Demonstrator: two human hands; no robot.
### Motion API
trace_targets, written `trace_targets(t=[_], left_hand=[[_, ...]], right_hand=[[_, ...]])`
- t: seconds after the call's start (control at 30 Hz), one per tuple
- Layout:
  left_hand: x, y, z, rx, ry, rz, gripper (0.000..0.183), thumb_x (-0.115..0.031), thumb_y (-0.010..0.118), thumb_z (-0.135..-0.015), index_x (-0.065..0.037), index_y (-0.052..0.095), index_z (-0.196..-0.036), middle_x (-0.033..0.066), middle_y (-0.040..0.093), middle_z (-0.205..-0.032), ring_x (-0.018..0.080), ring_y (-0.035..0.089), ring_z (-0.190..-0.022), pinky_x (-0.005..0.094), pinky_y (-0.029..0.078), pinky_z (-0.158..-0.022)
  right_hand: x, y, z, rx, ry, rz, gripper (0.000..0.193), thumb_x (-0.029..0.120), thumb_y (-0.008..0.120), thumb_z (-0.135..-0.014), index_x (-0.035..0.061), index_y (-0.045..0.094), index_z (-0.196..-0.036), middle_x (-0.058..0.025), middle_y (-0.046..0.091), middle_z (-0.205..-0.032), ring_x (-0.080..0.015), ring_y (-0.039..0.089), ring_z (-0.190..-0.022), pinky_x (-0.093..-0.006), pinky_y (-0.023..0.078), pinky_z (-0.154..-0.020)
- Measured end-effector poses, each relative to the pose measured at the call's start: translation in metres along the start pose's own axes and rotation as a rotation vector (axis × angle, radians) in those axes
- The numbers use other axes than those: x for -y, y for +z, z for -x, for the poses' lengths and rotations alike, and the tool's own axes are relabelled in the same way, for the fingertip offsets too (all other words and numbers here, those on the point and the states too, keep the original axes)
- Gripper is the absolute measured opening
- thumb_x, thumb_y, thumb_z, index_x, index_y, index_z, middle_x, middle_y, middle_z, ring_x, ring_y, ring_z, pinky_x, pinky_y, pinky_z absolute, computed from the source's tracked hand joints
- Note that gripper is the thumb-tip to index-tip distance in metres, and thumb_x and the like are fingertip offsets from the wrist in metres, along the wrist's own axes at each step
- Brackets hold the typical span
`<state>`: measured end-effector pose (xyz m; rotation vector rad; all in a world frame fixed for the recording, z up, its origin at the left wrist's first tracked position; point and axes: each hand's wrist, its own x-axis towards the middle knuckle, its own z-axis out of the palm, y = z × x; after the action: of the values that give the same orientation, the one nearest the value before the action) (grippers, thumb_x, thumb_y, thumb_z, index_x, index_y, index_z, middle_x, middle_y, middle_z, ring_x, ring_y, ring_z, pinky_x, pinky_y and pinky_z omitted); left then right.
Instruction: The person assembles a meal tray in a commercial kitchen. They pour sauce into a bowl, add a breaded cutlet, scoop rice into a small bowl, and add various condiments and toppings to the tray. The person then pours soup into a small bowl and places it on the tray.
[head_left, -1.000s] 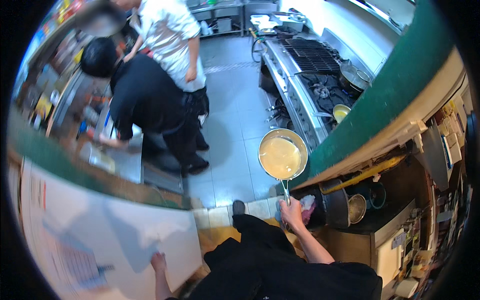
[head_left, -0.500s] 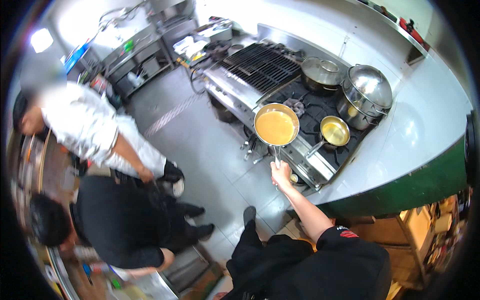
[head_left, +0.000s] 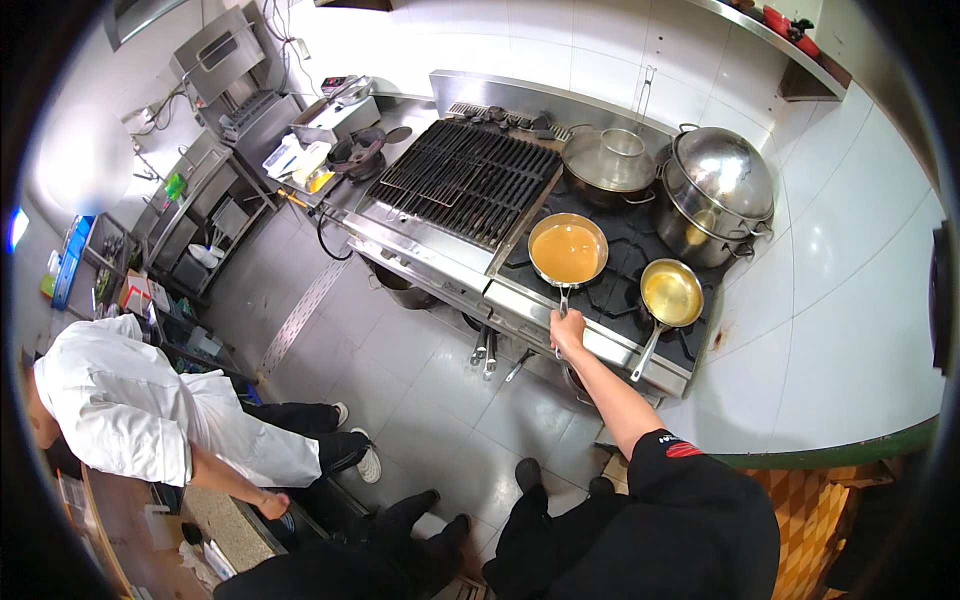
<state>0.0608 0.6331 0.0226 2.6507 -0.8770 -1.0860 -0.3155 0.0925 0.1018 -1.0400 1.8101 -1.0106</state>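
My right hand (head_left: 567,333) is wrapped around the long metal handle of a pan (head_left: 604,268) with an orange-brown liquid (head_left: 566,252) in it. The pan is at the front left burner of the black stove top (head_left: 622,290); whether its base touches the grate is hidden. To its right sits a second pan (head_left: 672,293) with yellow liquid, its handle pointing toward me. Behind them are a wide pan with a strainer-like round piece on it (head_left: 608,165) and a tall steel pot with a domed lid (head_left: 722,190). My left hand is out of view.
A black grill grate (head_left: 470,180) adjoins the burners on the left. One person in white (head_left: 130,410) stands at a counter on the left; another in black (head_left: 350,565) is close at the lower left. A white tiled wall (head_left: 800,290) curves along the right.
My right hand has brought the pan of orange-brown liquid from the stove's front edge farther in over the burners. The view has shifted, and the person in black is now mostly below it.
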Motion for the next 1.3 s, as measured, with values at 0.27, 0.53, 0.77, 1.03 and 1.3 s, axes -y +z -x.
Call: trace_targets(t=[0.27,0.53,0.77,1.03,1.3], left_hand=[[-0.065,0.012,-0.037,0.113,0.143,-0.026,0.038,-0.043,0.068,-0.089,-0.006,0.076,-0.087,0.0146,0.075,-0.089,0.0296,0.072,-0.087,0.0429,0.055,-0.081],[-0.159,0.043,-0.052,0.233,0.424,-0.136,0.037,-0.041,0.067,-0.090,-0.005,0.076,-0.089,0.0133,0.075,-0.088,0.0270,0.072,-0.085,0.0414,0.056,-0.079],[-0.299,0.143,0.016,0.413,0.797,-0.337,0.036,-0.039,0.066,-0.091,-0.005,0.076,-0.090,0.0122,0.076,-0.086,0.0248,0.073,-0.083,0.0402,0.056,-0.078],[-0.421,0.407,0.229,0.682,1.096,-0.747,0.034,-0.036,0.065,-0.092,-0.004,0.076,-0.091,0.0108,0.076,-0.085,0.0222,0.073,-0.081,0.0387,0.057,-0.076],[-0.461,0.594,0.463,0.837,1.048,-1.080,0.033,-0.034,0.065,-0.093,-0.003,0.076,-0.092,0.0095,0.076,-0.083,0.0196,0.074,-0.079,0.0372,0.057,-0.075]], right_hand=[[0.017,0.025,-0.023,-0.089,0.154,-0.120,0.039,0.020,0.064,-0.093,-0.0068,0.058,-0.066,-0.0149,0.062,-0.057,-0.0242,0.064,-0.044,-0.0374,0.051,-0.038],[-0.001,-0.010,-0.009,0.207,0.258,-0.253,0.076,0.061,0.070,-0.087,-0.0033,0.053,-0.122,-0.0195,0.066,-0.102,-0.0321,0.069,-0.080,-0.0432,0.059,-0.060],[-0.170,-0.205,0.220,0.972,-0.132,-0.024,0.059,0.060,0.063,-0.093,0.0059,0.064,-0.116,-0.0051,0.067,-0.080,-0.0165,0.063,-0.063,-0.0353,0.054,-0.055],[-0.403,-0.638,0.385,0.503,0.356,-0.061,0.052,0.055,0.068,-0.091,0.0107,0.069,-0.118,-0.0049,0.072,-0.090,-0.0138,0.063,-0.072,-0.0321,0.048,-0.052],[-0.460,-0.969,0.540,-0.653,0.409,-0.510,0.040,0.032,0.068,-0.098,0.0068,0.061,-0.128,-0.0103,0.075,-0.103,-0.0151,0.071,-0.090,-0.0313,0.055,-0.075]])
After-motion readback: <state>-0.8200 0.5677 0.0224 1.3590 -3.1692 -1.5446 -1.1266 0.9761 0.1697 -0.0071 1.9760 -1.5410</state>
